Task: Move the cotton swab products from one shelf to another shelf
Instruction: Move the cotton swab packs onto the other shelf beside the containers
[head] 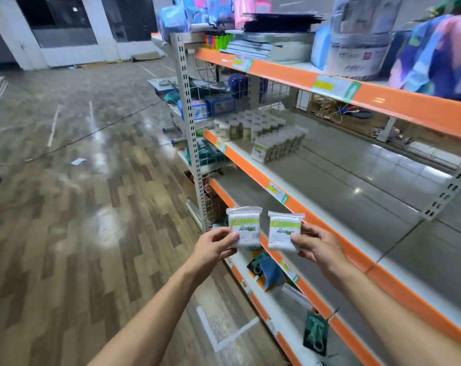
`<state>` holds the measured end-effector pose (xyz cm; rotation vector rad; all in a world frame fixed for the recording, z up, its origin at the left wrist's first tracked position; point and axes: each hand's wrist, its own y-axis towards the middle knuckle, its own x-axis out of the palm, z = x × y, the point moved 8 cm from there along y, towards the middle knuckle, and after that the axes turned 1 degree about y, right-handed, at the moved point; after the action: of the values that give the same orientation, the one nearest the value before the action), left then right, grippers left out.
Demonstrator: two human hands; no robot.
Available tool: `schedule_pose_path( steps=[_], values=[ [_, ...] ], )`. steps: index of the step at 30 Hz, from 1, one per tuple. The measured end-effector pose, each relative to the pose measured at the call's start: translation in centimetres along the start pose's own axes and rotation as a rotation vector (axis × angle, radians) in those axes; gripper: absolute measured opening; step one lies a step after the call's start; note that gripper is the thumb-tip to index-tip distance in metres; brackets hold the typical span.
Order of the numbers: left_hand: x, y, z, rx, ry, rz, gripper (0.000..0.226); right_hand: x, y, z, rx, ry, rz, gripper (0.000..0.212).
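My left hand [214,246] pinches a clear packet of cotton swabs [244,225] with a green label, held upright in front of the shelving. My right hand [316,247] pinches a second, matching packet [285,230] right beside the first. Both packets hover in the aisle, level with the orange edge of a lower shelf [356,253]. On the middle shelf [330,180], at its far left end, stand several round cotton swab jars [246,125] and a row of boxed swab packs [278,145].
The top shelf [382,97] carries stationery, bags and wrapped goods. Lower shelves hold a blue pouch [270,273] and a dark green carded item [316,332]. A perforated grey upright [191,128] marks the rack's end. Wood-pattern floor [92,207] stretches to the left.
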<state>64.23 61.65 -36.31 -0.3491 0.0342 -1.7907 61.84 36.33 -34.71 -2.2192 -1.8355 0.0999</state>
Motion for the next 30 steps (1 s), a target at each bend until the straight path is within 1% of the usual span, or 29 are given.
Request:
schedule_pose_path(
  steps=[3, 8, 11, 14, 16, 20, 23, 26, 30],
  values=[
    [-1.2, 1.5, 0.6, 0.001, 0.019, -0.006, 0.015, 1.5, 1.8, -0.1, -0.007, 0.005, -0.011, 0.024],
    [-2.9, 5.6, 1.7, 0.030, 0.041, -0.003, 0.022, 2.9, 6.1, 0.1, -0.013, 0.023, 0.014, 0.027],
    [-3.8, 8.6, 2.6, 0.054, 0.047, 0.004, 0.025, 3.0, 9.3, -0.2, -0.014, 0.043, 0.044, 0.022],
    [-4.1, 12.0, 3.6, 0.073, 0.105, -0.011, 0.023, 2.9, 12.5, -0.3, -0.013, 0.065, 0.050, 0.025],
    [-3.7, 14.7, 4.3, 0.079, 0.158, -0.042, 0.023, 2.5, 14.3, -0.6, -0.009, 0.082, 0.088, 0.026],
    [-1.7, 20.2, 5.7, 0.070, 0.245, -0.117, 0.023, 1.0, 17.3, -1.6, -0.005, 0.127, 0.150, 0.024],
    [0.8, 23.7, 6.6, 0.083, 0.261, -0.168, 0.023, -0.8, 18.7, -2.1, 0.004, 0.163, 0.215, 0.027],
    [3.4, 26.6, 6.8, 0.092, 0.275, -0.220, 0.018, -3.2, 19.5, -3.2, -0.023, 0.110, 0.297, 0.028],
    [6.9, 30.0, 6.6, 0.083, 0.303, -0.258, 0.019, -6.5, 19.8, -4.6, -0.047, 0.043, 0.396, 0.024]
  ],
)
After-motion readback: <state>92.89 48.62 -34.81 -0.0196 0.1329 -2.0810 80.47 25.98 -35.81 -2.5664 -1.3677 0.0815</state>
